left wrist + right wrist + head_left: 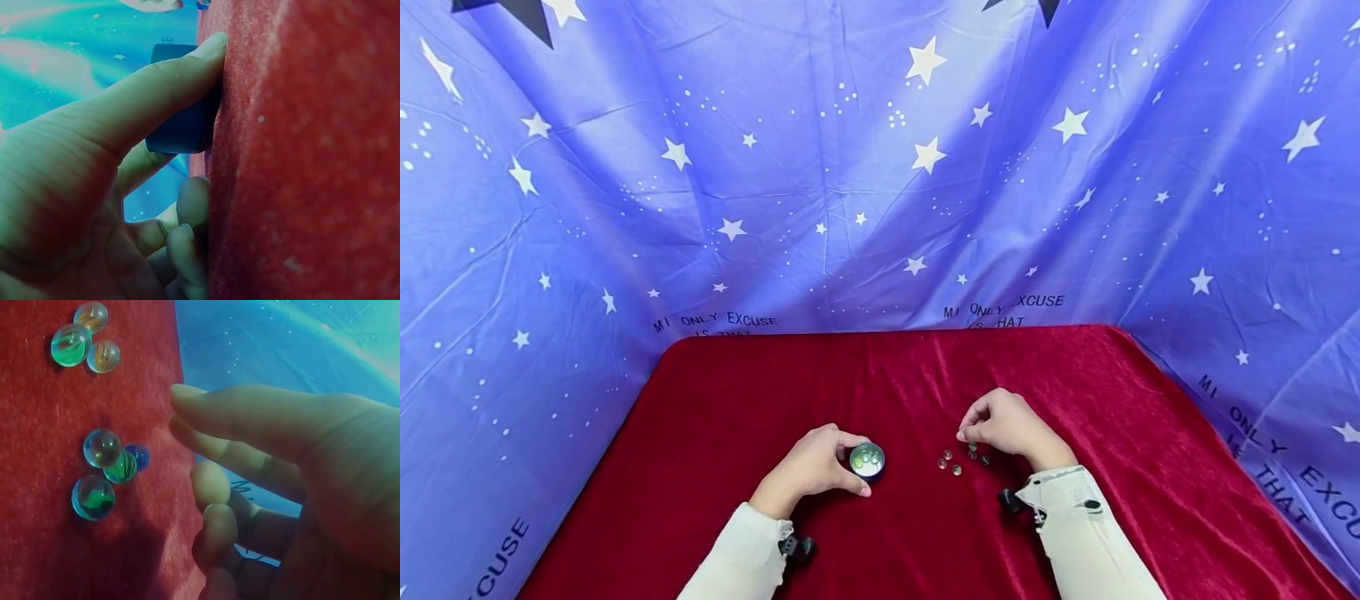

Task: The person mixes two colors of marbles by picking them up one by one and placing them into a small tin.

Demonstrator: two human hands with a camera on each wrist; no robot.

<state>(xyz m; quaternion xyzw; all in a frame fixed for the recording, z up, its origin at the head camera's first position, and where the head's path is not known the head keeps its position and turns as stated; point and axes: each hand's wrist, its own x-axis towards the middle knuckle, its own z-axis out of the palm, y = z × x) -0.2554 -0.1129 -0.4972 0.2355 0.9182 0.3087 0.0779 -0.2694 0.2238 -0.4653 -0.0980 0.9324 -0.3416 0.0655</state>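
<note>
My sleeves fill the bottom edge of the head view, and past them the red velvet counter takes up the lower half of the frame, with the blue star-printed cloth hanging behind and to both sides.

My left hand sits low and just left of centre, thumb and forefinger curled round the small round tin; the left wrist view shows the thumb lying along its dark side while it stands on the velvet. A few marbles already lie inside it.

My right hand hovers right of centre with the fingers drawn close together and loosely curled. I cannot see anything pinched between the tips.

The loose marbles lie in the middle of the frame, between my two hands and just below the right fingertips; in the right wrist view they show as two small clusters at the left of the frame.

I judge them hard, smooth and light: glass that will slip out of a loose pinch and roll, though the velvet nap should hold them still. Best taken one at a time, thumb and forefinger on opposite sides across the widest part. The tin looks light and stiff, steadied by its side wall.
</note>
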